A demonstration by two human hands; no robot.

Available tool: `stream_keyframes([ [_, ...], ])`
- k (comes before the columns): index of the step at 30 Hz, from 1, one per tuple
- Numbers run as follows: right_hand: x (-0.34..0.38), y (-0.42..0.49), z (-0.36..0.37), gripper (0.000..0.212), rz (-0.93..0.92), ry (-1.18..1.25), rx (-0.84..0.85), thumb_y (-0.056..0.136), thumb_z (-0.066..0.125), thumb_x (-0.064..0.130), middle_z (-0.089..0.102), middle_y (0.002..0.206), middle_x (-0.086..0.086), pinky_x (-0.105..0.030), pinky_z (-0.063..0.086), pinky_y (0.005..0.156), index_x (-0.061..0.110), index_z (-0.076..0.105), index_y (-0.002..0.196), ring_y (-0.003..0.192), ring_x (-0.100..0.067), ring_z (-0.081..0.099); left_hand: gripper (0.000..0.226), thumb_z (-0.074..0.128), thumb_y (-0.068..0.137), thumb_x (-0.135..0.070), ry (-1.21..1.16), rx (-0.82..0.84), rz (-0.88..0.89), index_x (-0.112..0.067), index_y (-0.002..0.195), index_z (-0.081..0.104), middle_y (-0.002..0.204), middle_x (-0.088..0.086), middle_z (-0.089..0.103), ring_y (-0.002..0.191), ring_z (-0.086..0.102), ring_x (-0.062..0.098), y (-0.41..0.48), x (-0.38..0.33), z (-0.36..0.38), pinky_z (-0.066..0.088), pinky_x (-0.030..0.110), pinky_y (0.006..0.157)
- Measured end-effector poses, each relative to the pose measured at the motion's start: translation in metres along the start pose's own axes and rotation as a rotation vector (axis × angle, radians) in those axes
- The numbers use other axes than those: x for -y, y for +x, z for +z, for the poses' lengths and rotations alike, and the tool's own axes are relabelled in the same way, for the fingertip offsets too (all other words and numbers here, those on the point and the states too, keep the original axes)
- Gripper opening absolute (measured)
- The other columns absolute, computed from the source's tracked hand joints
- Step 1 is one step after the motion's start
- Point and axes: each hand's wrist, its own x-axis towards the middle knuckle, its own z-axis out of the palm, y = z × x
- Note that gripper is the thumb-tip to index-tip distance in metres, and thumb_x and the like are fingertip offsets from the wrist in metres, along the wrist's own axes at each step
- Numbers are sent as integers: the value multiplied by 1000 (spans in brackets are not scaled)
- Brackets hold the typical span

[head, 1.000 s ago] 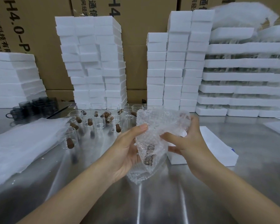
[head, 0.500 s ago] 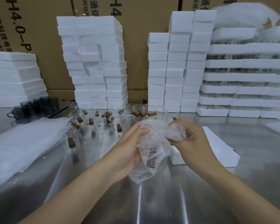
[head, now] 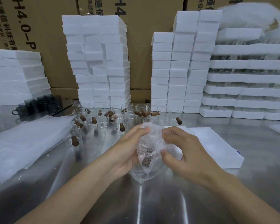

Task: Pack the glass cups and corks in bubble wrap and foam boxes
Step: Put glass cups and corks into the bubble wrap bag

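The desk (head: 152,199) is a bright steel surface that reflects the light in long streaks. Above its near part, the left hand (head: 126,154) and the right hand (head: 184,159) hold together a bubble wrap bundle (head: 149,141). The left hand curls around its side, with the thumb on the top. The right hand pinches the crumpled top and the side with bent fingers. Through the wrap a brown cork (head: 146,160) is visible inside; a glass inside it I cannot tell clearly. Just behind the bundle stands a group of clear glass cups (head: 103,122), and loose corks (head: 154,113) lie in and among them. Directly right of the bundle a flat white foam box (head: 217,146) lies on the desk, partly hidden by the right hand. Left of the bundle lies a pile of thin white sheets (head: 23,143). Far behind the bundle a tall foam box stack (head: 100,62) rises, and to its right side are more foam box columns (head: 181,70) and foam trays (head: 249,78) in layers with glass between them. Behind the bundle to the left stand dark mugs (head: 39,104) before a low foam pile (head: 14,75). Brown cartons (head: 47,38) with printed letters close the room behind all.
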Motion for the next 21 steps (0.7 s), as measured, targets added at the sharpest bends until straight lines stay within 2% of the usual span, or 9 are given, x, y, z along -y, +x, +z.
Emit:
stream_keyframes([
  [2, 2, 2, 4, 20, 62, 122, -66, 99, 68, 38, 69, 116, 17, -20, 47, 98, 23, 80, 104, 115, -2, 63, 32, 60, 109, -28, 1, -18, 21, -19, 140, 65, 127, 18, 76, 106, 77, 30, 1, -1, -1, 66, 42, 86],
  [4, 1, 5, 6, 10, 159, 232, -165, 95, 76, 27, 71, 111, 20, -23, 53, 92, 28, 80, 104, 112, 0, 65, 34, 61, 108, -28, -7, -16, 16, -18, 141, 63, 130, 19, 74, 119, 73, 36, 1, -1, -2, 59, 51, 104],
  [7, -3, 8, 4, 32, 259, 387, -229, 86, 86, 17, 71, 110, 20, -24, 56, 80, 35, 72, 108, 106, -6, 68, 38, 64, 107, -30, -16, -19, 1, -19, 143, 62, 134, 20, 72, 129, 66, 43, 3, 0, -5, 44, 63, 118],
  [9, -3, 10, 3, 43, 314, 462, -269, 80, 90, 19, 67, 109, 22, -26, 59, 78, 35, 65, 112, 99, -10, 70, 39, 68, 106, -31, -24, 4, 4, -23, 143, 63, 138, 18, 71, 131, 66, 43, 4, 1, -7, 41, 66, 119],
  [12, -5, 10, 3, 41, 430, 354, -290, 77, 89, 43, 65, 100, 25, -28, 59, 63, 41, 60, 106, 78, -6, 68, 28, 74, 101, -32, -37, 57, 26, -37, 128, 74, 138, 13, 72, 128, 68, 39, 4, 4, -6, 48, 65, 113],
  [15, -9, 10, 4, 37, 531, 456, -207, 82, 84, 47, 68, 79, -5, -28, 47, 43, 32, 57, 103, 47, -15, 57, 19, 79, 94, -34, -11, 44, 43, -45, 109, 81, 135, 9, 74, 123, 72, 36, 2, 3, -2, 56, 57, 105],
  [17, -9, 9, 5, 29, 464, 493, -229, 87, 83, 33, 65, 73, -10, -28, 44, 44, 27, 58, 99, 47, -19, 57, 20, 77, 95, -34, 0, 31, 31, -43, 113, 80, 136, 12, 73, 125, 70, 38, 2, 4, -2, 54, 58, 107],
  [19, -7, 8, 7, 22, 310, 372, -261, 89, 82, 24, 64, 77, 2, -23, 48, 53, 31, 62, 94, 60, -16, 63, 24, 72, 101, -33, -36, 39, 5, -35, 125, 76, 138, 16, 71, 130, 66, 41, 5, 5, -4, 50, 62, 113],
  [21, -4, 6, 9, 24, 176, 219, -250, 90, 80, 19, 67, 87, 10, -15, 47, 62, 37, 65, 92, 77, -13, 65, 36, 67, 105, -33, -71, 60, -31, -23, 139, 67, 138, 20, 70, 129, 67, 41, 5, 6, -5, 54, 57, 109],
])
